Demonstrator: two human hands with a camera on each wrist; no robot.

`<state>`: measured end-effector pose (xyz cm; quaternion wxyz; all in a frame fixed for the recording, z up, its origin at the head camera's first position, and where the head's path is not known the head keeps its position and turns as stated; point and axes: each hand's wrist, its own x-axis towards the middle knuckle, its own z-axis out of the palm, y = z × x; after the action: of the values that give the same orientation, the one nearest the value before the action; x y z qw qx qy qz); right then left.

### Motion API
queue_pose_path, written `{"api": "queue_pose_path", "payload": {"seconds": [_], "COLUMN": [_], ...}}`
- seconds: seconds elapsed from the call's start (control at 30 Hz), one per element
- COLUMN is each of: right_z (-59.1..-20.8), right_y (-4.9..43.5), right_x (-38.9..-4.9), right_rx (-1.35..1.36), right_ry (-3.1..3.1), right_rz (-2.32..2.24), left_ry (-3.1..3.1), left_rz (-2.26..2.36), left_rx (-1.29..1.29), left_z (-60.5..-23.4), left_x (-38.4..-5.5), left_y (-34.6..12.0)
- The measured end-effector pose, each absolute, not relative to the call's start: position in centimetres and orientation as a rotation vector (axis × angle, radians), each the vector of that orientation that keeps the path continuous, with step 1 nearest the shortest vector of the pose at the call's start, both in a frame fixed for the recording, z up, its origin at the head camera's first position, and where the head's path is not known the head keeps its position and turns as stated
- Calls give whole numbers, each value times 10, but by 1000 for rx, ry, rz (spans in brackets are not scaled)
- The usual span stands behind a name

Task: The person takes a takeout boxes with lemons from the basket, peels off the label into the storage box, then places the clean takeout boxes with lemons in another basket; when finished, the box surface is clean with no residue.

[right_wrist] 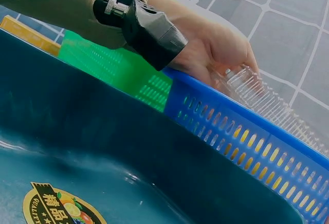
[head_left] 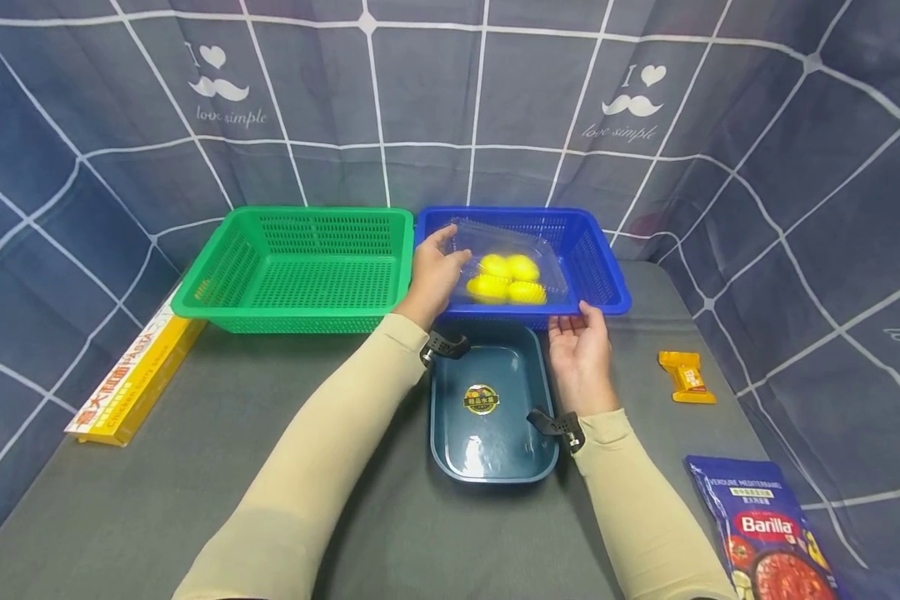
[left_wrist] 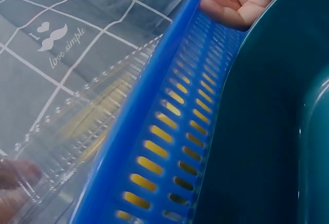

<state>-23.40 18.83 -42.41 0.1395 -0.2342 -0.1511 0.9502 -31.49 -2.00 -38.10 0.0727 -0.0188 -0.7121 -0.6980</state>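
Note:
A clear plastic clamshell box [head_left: 504, 242] with several yellow, lemon-like fruits [head_left: 523, 267] inside sits tilted in the blue basket [head_left: 607, 279]. My left hand [head_left: 437, 275] holds the box by its left end, thumb and fingers on the clear plastic; the right wrist view also shows this hand [right_wrist: 218, 47] on the ribbed box edge. On the front rim of the blue basket, my right hand [head_left: 581, 362] pinches the edge, thumb on top and fingers beneath, as the left wrist view shows of that hand [left_wrist: 241, 0]. Below lies a dark teal tray [head_left: 495, 446] with a round sticker.
A green basket [head_left: 322, 321] stands left of the blue one. Beside it lies a yellow pasta box [head_left: 138, 379]. To the right are a small orange packet [head_left: 687, 377] and a blue Barilla pouch [head_left: 765, 525]. A checked cloth [head_left: 427, 92] hangs behind.

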Motion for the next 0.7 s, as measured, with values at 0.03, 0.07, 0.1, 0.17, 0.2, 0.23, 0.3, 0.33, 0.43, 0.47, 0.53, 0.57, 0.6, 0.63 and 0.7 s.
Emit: {"api": "queue_pose_path", "payload": {"seconds": [0.03,0.07,0.1,0.17,0.2,0.23,0.3,0.33,0.43,0.47,0.53,0.57,0.6,0.63,0.7], "right_z": [-424,-424,-424,-423,-423,-423,-423,-423,-423,-423,-423,-423,-423,-423,-424], "right_y": [188,188,188,188,188,188,188,188,188,188,187,187,187,187,188], "right_x": [-234,-234,-235,-235,-235,-235,-235,-235,-234,-234,-234,-234,-234,-233,-233], "right_rx": [-669,-669,-671,-676,-678,-680,-686,-686,-688,-690,-686,-684,-685,-685,-692], "right_ry": [-449,-447,-450,-447,-448,-445,-441,-443,-439,-437,-444,-446,-445,-448,-443], "right_rz": [2742,2739,2737,2736,2735,2737,2740,2740,2737,2734,2727,2726,2724,2724,2725], "left_ry": [-2165,-2194,-2226,-2314,-2362,-2411,-2528,-2591,-2765,-2814,-2888,-2917,-2943,-2971,-3015], "left_rz": [-2085,-2075,-2062,-2010,-1979,-1941,-1831,-1766,-1567,-1509,-1427,-1394,-1367,-1339,-1308], "left_rx": [-61,-66,-73,-76,-79,-82,-101,-116,-188,-217,-264,-284,-303,-320,-348], "left_z": [-381,-380,-379,-379,-378,-378,-377,-377,-376,-375,-374,-373,-373,-372,-371], "left_x": [-316,-316,-316,-316,-317,-317,-317,-318,-319,-319,-319,-318,-318,-318,-318], "left_y": [-20,-20,-19,-19,-19,-19,-19,-20,-21,-21,-23,-23,-24,-25,-26]}}
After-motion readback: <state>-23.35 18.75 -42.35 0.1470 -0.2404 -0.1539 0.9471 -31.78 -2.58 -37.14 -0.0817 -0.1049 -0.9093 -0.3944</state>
